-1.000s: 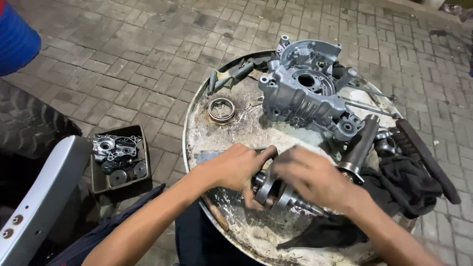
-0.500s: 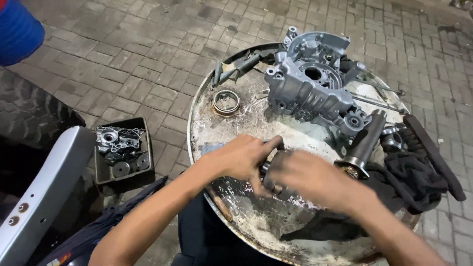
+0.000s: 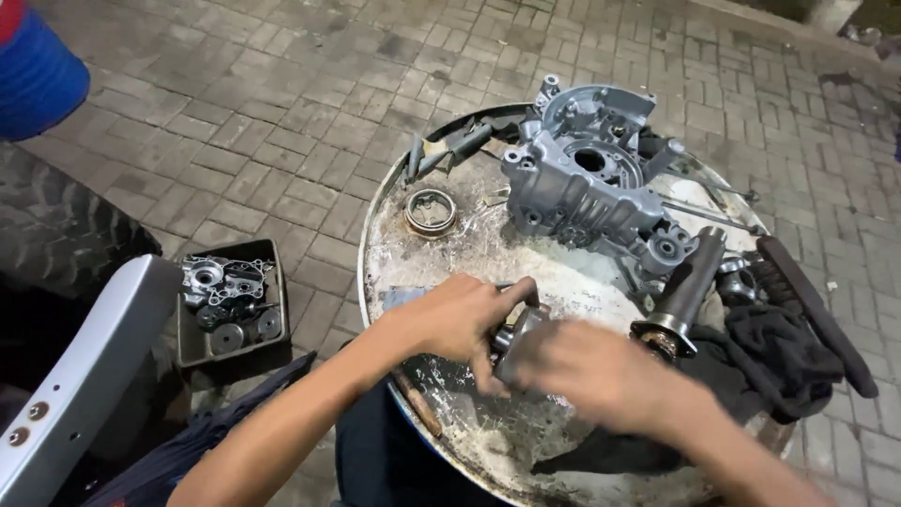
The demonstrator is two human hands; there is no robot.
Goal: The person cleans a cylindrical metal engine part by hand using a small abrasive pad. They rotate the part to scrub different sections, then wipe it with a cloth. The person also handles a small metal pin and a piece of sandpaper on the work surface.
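Left hand [image 3: 460, 324] fingers clenched around metal part [image 3: 518, 338] near drum top's [image 3: 469, 244] front edge. Right hand [image 3: 582, 371] blurred, also gripping part. Engine case [image 3: 587, 188] at back edge; black cloth [image 3: 770, 352] at right edge.

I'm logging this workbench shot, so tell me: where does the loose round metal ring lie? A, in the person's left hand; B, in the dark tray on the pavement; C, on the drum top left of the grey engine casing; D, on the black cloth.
C: the round metal ring lies flat on the drum top, left of the grey engine casing and apart from both hands.
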